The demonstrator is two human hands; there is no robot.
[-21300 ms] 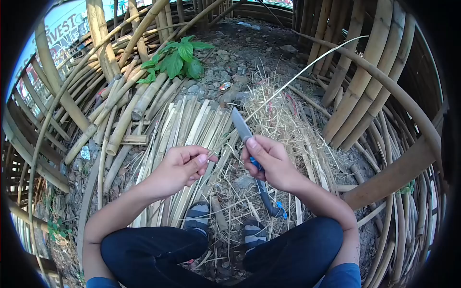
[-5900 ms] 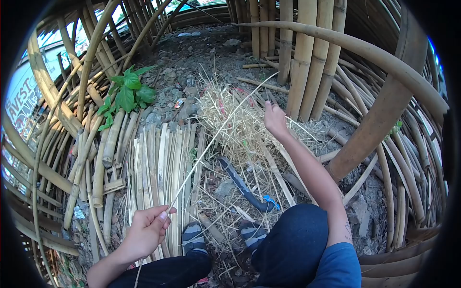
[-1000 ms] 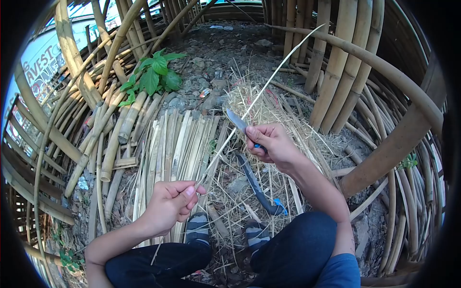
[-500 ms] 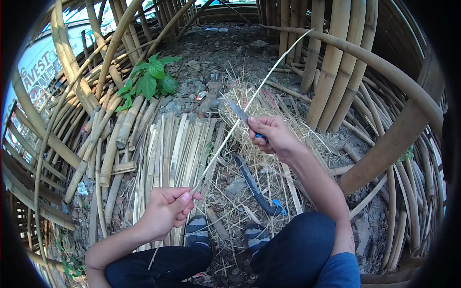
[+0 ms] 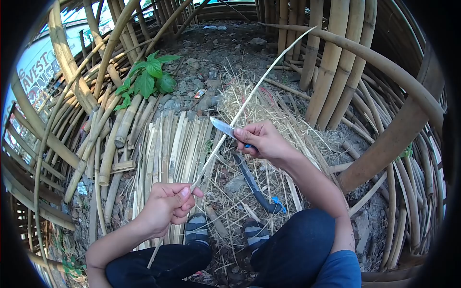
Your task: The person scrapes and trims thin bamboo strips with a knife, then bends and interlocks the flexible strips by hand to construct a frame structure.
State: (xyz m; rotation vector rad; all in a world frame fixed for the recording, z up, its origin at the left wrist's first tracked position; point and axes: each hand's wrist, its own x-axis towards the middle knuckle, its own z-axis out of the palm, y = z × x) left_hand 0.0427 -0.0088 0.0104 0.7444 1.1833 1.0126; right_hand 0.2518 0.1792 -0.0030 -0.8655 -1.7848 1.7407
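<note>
A long thin bamboo strip (image 5: 263,79) slants from my lap up to the far right. My left hand (image 5: 169,207) pinches it near its lower end, between thumb and fingers. In my right hand (image 5: 261,139) is a knife (image 5: 222,126) with a short steel blade and a blue-and-dark handle, mostly covered by my fingers. The blade lies across the strip, its tip pointing up and left. Below my right hand, on the ground, lies a dark curved machete-like tool (image 5: 251,178) with a blue tie (image 5: 278,203) at its end.
Split bamboo slats (image 5: 175,144) lie side by side left of centre. Thin shavings (image 5: 245,98) are heaped ahead. Bamboo poles (image 5: 331,62) stand at right, and a thick pole (image 5: 379,139) slants beside my right arm. A leafy plant (image 5: 152,77) grows at upper left.
My right hand and the knife have slid down along the strip toward me and left. The blade now lies flatter. My left hand has stayed nearly in place.
</note>
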